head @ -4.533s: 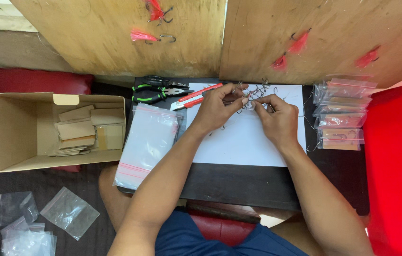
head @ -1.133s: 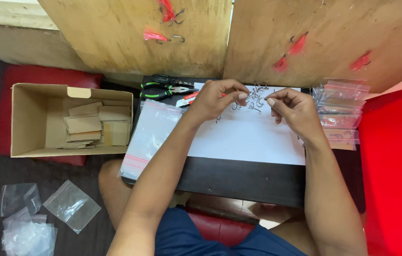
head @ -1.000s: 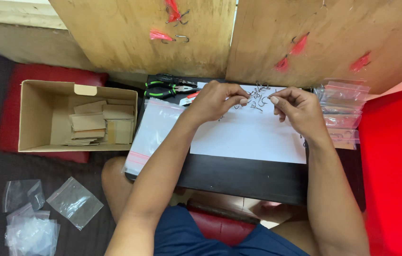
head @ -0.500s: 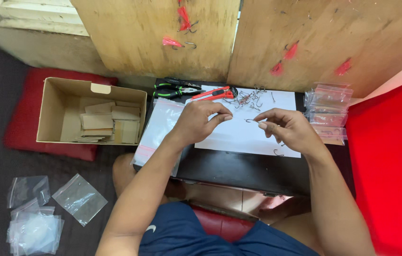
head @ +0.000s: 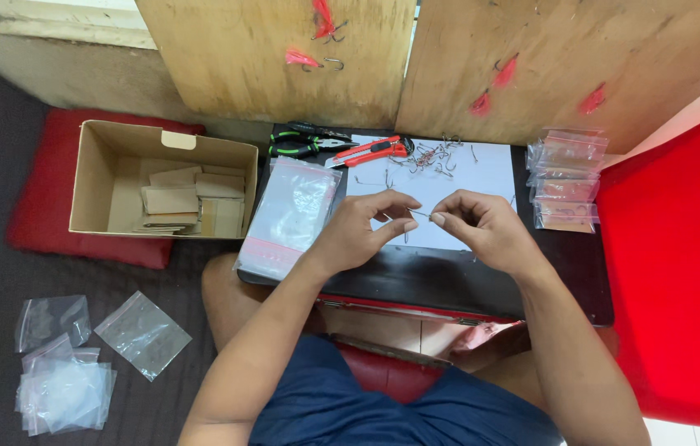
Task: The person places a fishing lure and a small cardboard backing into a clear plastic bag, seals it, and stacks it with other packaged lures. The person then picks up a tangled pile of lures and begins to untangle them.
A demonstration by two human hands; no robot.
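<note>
Both hands had drawn back from hook pile at desk's far edge; left hand and right hand, fingers pinched on one thin hook over white sheet. One hook singled out.

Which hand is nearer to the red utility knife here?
The left. The left hand sits just below the red utility knife, towards the person, while the right hand is farther off to the knife's right. Both pinch a thin metal hook.
</note>
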